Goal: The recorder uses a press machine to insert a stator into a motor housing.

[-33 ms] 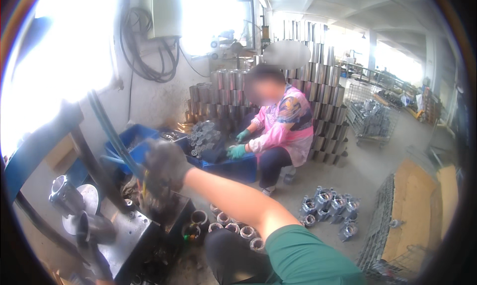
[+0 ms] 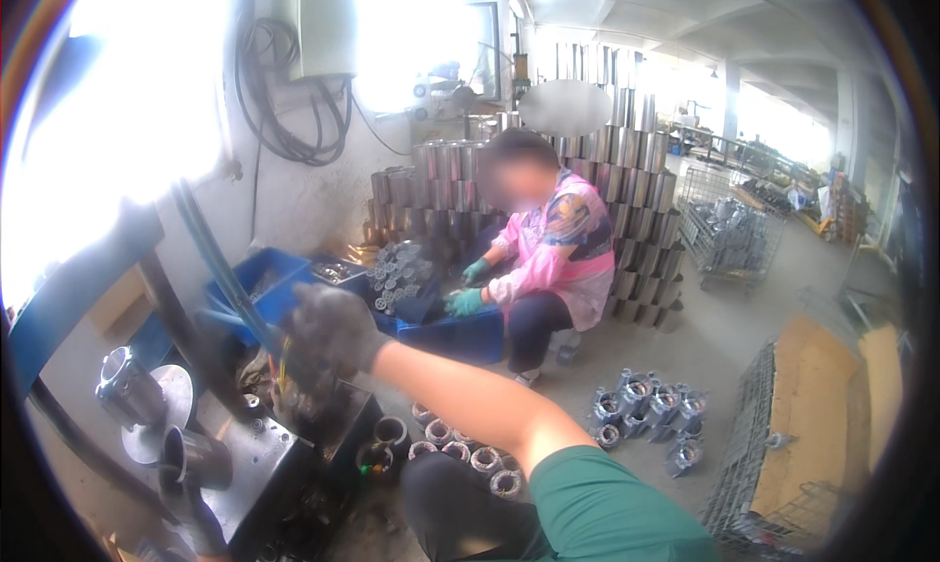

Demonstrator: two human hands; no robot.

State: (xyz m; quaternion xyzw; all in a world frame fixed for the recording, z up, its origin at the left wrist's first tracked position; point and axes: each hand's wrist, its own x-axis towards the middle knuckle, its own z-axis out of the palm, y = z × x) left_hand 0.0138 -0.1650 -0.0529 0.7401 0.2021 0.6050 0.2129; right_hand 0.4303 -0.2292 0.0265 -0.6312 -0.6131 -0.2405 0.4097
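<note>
A grey floor (image 2: pixel 627 351) carries most of what is here. Directly on it stand a cluster of grey housings (image 2: pixel 651 405), a group of rings (image 2: pixel 458 449) partly hidden by a knee, a tall tiered stack of shiny metal cylinders (image 2: pixel 641 234), a loaded wire cage cart (image 2: pixel 729 244) and a blue bin (image 2: pixel 460 339). At lower left, a metal surface (image 2: pixel 257 469) bears a small round fitting (image 2: pixel 253 402); whether the grey cylinder (image 2: pixel 208 459) there touches it cannot be told.
</note>
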